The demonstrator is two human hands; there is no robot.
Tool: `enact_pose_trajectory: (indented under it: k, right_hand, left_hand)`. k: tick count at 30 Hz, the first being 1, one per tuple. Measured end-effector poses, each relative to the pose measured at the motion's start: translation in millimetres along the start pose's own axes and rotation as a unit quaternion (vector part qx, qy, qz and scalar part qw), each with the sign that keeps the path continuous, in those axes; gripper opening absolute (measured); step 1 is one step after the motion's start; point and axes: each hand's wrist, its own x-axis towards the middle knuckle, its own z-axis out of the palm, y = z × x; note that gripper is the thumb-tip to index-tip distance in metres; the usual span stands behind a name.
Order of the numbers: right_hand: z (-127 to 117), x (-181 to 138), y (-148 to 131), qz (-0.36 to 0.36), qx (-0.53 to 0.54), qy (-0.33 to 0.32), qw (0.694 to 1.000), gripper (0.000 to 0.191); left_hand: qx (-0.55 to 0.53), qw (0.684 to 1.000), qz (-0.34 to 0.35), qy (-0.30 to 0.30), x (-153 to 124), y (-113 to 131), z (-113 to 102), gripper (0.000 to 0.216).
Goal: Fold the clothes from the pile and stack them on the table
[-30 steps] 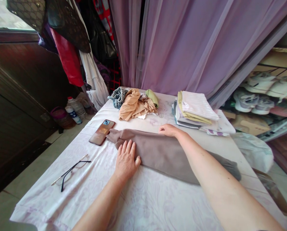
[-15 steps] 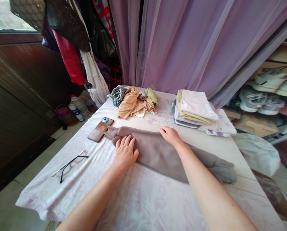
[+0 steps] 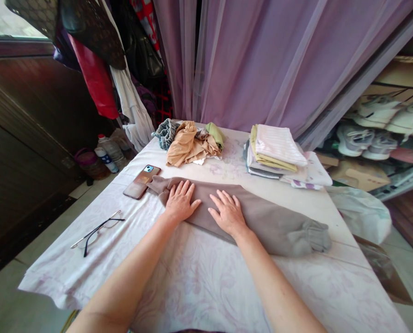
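Observation:
A taupe garment (image 3: 272, 222), folded lengthwise with a gathered cuff at its right end, lies across a table covered with a pale floral cloth (image 3: 206, 286). My left hand (image 3: 180, 202) rests flat on the garment's left part, fingers spread. My right hand (image 3: 228, 213) lies flat on it just to the right, fingers also spread. Neither hand holds anything.
A phone (image 3: 141, 181) touches the garment's left end. Glasses (image 3: 97, 231) lie near the left edge. Crumpled clothes (image 3: 190, 143) and a folded stack (image 3: 277, 152) sit at the back. A purple curtain (image 3: 261, 60), hanging bags, bottles on the floor and shoes on the right surround the table.
My right hand has moved from the garment's far edge back toward me and now lies flat beside the left hand. The left hand has shifted slightly further onto the garment.

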Motion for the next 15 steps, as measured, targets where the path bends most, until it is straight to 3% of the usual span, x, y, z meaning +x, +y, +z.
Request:
enact_pose_trajectory:
  k: [6, 11, 15]
  right_hand:
    - [-12.5, -8.4, 12.1, 0.077, -0.037, -0.082, 0.993, 0.056]
    - [-16.7, -25.7, 19.9, 0.104, -0.045, -0.086, 0.99, 0.057]
    - [-18.4, -35.7, 14.5, 0.084, -0.023, -0.075, 0.993, 0.055]
  left_hand:
    - [0.02, 1.0, 0.012, 0.0, -2.9, -5.9, 0.4, 0.07]
    - [0.012, 0.999, 0.022, -0.021, -1.4, -7.3, 0.6, 0.065]
    - [0.012, 0.999, 0.018, -0.049, 1.5, -7.4, -2.3, 0.065]
